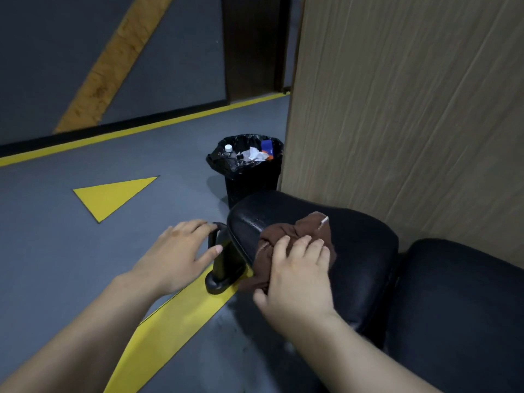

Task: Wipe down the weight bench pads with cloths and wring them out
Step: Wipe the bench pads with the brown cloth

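One cloth (286, 236) on bench pad (360, 251)

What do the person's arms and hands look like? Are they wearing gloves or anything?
No gloves. The left hand and right hand are bare, with no rings that I can see. The left forearm and right forearm are bare too: no sleeves, watch or bracelet show in this view.

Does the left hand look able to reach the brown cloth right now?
Probably yes. The left hand looks empty at the end of the bench pad, and the brown cloth drapes over that edge. Only the right hand pressing on it is in the way.
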Demonstrator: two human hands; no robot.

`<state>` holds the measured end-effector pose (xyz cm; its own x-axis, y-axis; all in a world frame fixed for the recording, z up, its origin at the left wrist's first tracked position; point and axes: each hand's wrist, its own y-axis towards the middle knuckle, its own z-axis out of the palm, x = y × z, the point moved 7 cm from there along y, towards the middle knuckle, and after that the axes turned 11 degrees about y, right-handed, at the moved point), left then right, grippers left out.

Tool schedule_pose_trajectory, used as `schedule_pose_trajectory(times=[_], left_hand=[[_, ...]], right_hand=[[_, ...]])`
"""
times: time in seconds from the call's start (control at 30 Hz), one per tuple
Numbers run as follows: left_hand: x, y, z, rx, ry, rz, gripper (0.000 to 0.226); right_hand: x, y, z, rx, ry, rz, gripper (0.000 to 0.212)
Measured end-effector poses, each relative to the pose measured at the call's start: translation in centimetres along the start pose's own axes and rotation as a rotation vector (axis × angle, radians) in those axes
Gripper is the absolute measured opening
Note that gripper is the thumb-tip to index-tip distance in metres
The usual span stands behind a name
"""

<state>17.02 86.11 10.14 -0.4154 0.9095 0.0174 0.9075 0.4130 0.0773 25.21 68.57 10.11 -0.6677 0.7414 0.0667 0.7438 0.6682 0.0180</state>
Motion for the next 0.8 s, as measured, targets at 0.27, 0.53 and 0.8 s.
schedule_pose_trajectory(times=[0.27,0.53,0.8], left_hand=[[0.1,1.0,0.4,-0.079,-0.028,-0.047,0.071],[-1.0,2.5,2.1,-0.091,-0.068,-0.08,0.089],[-4.6,4.2,1.0,-0.147,-0.042,0.046,0.084]], right_hand=[[4.7,10.8,0.2,0.024,-0.009,-0.079,0.112],[4.3,19.3,-0.4,0.186,0.123,-0.002,0.107],[-3.3,20.7,-1.2,0.252,0.349,-0.087,0.073]])
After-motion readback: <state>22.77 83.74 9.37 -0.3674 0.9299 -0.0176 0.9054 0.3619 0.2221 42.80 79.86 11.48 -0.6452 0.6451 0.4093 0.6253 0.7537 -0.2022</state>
